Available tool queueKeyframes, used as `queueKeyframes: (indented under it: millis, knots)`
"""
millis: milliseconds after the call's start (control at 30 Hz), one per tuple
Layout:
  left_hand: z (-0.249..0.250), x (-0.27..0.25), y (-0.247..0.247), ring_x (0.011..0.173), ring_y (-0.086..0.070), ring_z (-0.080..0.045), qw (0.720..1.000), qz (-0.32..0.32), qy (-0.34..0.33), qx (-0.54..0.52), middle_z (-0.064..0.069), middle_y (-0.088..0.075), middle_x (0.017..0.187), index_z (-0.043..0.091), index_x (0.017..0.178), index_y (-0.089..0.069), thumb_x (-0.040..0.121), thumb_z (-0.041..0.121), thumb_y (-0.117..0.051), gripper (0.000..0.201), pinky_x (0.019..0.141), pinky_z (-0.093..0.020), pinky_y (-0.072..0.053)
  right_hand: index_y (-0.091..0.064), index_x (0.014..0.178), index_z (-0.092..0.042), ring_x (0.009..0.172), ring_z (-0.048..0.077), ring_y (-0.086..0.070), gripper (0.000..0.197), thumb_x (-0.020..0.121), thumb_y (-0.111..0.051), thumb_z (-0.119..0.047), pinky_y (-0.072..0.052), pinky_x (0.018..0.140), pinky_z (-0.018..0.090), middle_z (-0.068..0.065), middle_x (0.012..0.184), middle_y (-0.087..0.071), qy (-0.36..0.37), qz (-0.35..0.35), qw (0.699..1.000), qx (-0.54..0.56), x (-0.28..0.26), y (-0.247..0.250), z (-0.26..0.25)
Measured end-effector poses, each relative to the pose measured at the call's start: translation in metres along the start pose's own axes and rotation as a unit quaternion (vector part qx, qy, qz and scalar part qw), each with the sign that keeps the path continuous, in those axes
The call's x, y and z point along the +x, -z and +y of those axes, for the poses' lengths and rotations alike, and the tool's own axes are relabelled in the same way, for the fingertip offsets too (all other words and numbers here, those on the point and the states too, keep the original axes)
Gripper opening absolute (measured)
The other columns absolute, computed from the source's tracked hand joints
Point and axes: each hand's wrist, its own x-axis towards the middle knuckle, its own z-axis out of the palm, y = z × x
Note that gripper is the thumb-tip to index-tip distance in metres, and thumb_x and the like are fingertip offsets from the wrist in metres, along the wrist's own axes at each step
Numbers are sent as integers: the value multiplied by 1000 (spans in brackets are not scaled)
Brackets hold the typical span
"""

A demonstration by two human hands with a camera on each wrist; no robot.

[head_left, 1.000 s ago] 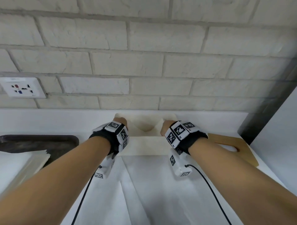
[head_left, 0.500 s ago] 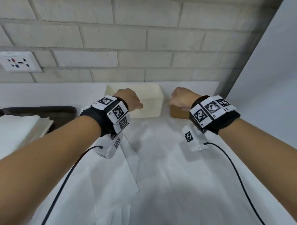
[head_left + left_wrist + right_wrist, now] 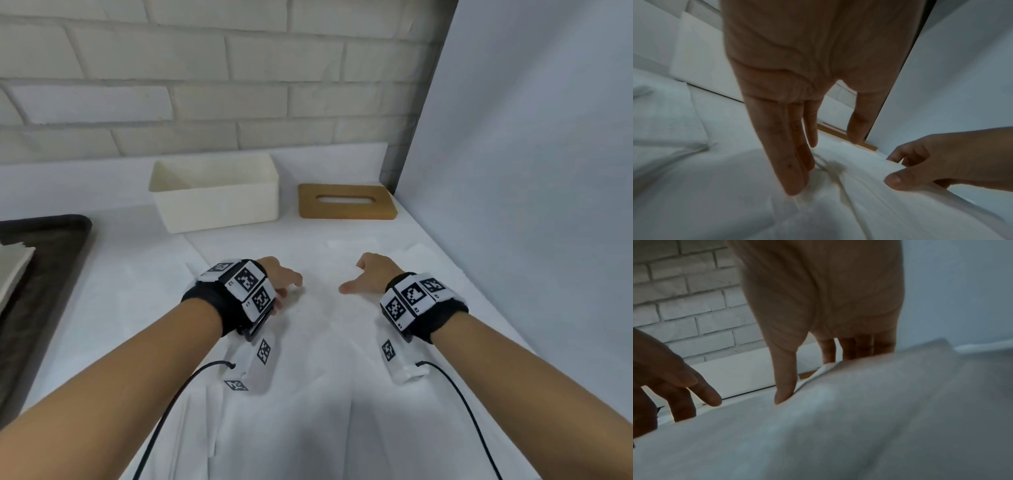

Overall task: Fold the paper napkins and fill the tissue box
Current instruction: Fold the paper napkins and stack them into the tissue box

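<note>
Both hands, left hand (image 3: 281,279) and right hand (image 3: 368,274), rest spread fingertips on the paper napkin (image 3: 318,342) lying before the tissue box (image 3: 215,195); uneven pressure could crease or tear it.

At the centre of the head view lies a white paper napkin (image 3: 318,342), thin, matt and faintly creased (the left wrist view shows soft wrinkles in it). Above it, in the upper middle, stands a cream rectangular plastic box (image 3: 219,200), smooth with a dull sheen. To its right lies a flat brown wooden lid with an oblong slot (image 3: 346,202), matt and even-toned. At the left edge is a dark tray (image 3: 51,246), smooth and slightly glossy. The wall of whitish painted brick (image 3: 205,85) along the top looks rough and chalky.
</note>
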Motion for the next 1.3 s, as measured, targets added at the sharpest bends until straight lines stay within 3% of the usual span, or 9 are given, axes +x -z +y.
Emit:
queueKeyframes:
  millis: [200, 333, 500, 633, 767, 967, 1100, 1167, 1300]
  knots:
    - [0, -1, -3, 65, -54, -25, 999, 19, 5, -42, -14, -59, 96, -1, 111, -48, 88, 15, -56, 29, 59, -29, -46, -56, 118, -13, 111, 27, -55, 43, 77, -72, -17, -41, 84, 26, 8, 112, -48, 74, 51, 989, 116, 0, -4, 8]
    - [-4, -4, -4, 62, -52, -21, 997, 24, 9, -73, -10, -58, 86, 0, 94, -53, 89, 15, -54, 16, 61, -28, -47, -56, 115, -9, 91, 20, -52, 33, 82, -65, -11, -37, 76, 22, 8, 106, -53, 109, 51, 978, 168, -1, -9, 8]
    - [-7, -5, 3, 64, -55, -19, 989, 37, -20, -140, -6, -58, 80, 4, 110, -53, 91, 22, -56, 27, 63, -27, -51, -57, 93, -12, 89, 20, -47, 11, 85, -65, -14, -38, 70, 22, 6, 97, -49, 128, 30, 969, 210, 0, 9, 4]
    - [-10, -6, 9, 68, -64, -22, 976, 25, -45, -210, -8, -64, 88, 6, 115, -53, 87, 45, -56, 48, 61, -28, -57, -55, 77, -15, 90, 24, -59, 16, 85, -63, -4, -49, 87, 36, 12, 98, -62, 124, -20, 892, 434, -5, 33, 2]
    - [1, -7, 7, 52, -67, -18, 951, -30, -70, -301, -4, -63, 70, 10, 100, -58, 84, 62, -44, 56, 56, -29, -59, -59, 94, -9, 76, 16, -66, 8, 87, -61, -5, -56, 62, 23, 5, 91, -67, 129, -86, 818, 554, -8, 38, -2]
    - [10, -1, 5, 59, -59, -15, 912, 31, -121, -392, -5, -59, 78, 11, 90, -60, 92, 12, -51, 10, 58, -25, -49, -59, 97, -4, 86, 19, -64, 8, 91, -56, -8, -56, 75, 26, 10, 100, -66, 84, -150, 809, 562, -2, 12, -10]
    - [0, 11, 11, 80, -56, -23, 892, 74, -156, -417, -16, -56, 114, 14, 138, -35, 86, -18, -41, 61, 70, -27, -47, -57, 86, -8, 79, 18, -64, 8, 88, -58, 0, -57, 66, 23, 8, 93, -65, 69, -127, 805, 576, -2, 4, -8]
    - [-4, 16, 14, 73, -53, -20, 871, 73, -146, -463, -17, -56, 100, 11, 145, -23, 86, -16, -45, 69, 69, -25, -47, -58, 95, -11, 83, 17, -63, 12, 88, -58, -1, -54, 75, 27, 8, 100, -65, 76, -142, 812, 561, -3, 4, -6]
    - [-1, 21, 27, 60, -62, -16, 865, 19, -107, -489, -13, -68, 81, 0, 101, -60, 86, 0, -56, 16, 54, -20, -55, -54, 119, -16, 91, 14, -63, 32, 89, -57, -3, -54, 77, 23, 4, 111, -64, 103, -178, 815, 542, -2, 5, -6]
